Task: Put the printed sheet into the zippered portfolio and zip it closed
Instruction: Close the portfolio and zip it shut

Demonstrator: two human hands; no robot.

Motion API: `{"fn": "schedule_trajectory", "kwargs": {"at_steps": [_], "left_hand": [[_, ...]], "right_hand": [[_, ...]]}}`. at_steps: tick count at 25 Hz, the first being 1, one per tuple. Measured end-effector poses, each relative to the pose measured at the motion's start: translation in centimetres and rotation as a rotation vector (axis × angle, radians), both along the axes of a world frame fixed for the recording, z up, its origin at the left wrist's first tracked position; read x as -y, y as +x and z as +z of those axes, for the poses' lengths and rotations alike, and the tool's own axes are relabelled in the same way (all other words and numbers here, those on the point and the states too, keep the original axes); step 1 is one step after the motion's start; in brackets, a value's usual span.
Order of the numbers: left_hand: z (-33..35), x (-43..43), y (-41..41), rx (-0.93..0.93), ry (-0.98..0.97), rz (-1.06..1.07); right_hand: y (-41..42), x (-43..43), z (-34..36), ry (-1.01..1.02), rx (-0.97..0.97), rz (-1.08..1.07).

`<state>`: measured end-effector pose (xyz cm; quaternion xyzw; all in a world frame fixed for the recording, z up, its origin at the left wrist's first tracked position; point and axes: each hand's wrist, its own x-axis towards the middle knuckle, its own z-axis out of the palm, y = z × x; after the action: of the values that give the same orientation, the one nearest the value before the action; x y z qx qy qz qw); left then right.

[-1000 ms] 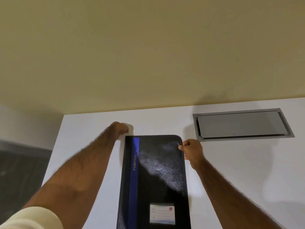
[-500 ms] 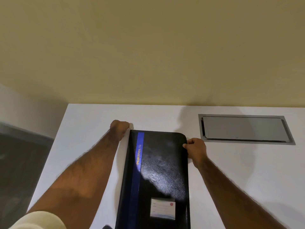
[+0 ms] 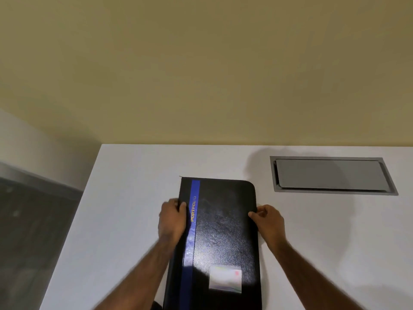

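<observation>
Black textured portfolio [image 3: 223, 231] lay closed and flat on the white desk [image 3: 134, 175], beside a grey cable hatch [image 3: 330, 175]. Within the preceding second, both hands had slid from its far corners toward mid-length. The left hand [image 3: 172, 222] clamped the spine edge; the right hand [image 3: 268, 220] pinched the opposite edge, probably drawing the zip. No printed sheet showed, presumably already inside.

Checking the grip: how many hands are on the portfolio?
2: the left hand grips the portfolio at its left edge, the right hand pinches its right edge.
</observation>
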<state>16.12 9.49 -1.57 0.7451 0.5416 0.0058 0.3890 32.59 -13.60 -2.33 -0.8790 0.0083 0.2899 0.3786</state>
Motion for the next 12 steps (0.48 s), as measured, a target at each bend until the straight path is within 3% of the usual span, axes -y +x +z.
{"fn": "schedule_trajectory", "kwargs": {"at_steps": [6, 12], "left_hand": [[-0.7, 5.3, -6.5, -0.002, 0.065, 0.024], [0.3, 4.5, -5.2, 0.074, -0.012, 0.084]], "right_hand": [[-7.0, 3.4, 0.0, -0.074, 0.015, 0.079], [-6.3, 2.6, 0.3, 0.068, -0.078, -0.017]]}}
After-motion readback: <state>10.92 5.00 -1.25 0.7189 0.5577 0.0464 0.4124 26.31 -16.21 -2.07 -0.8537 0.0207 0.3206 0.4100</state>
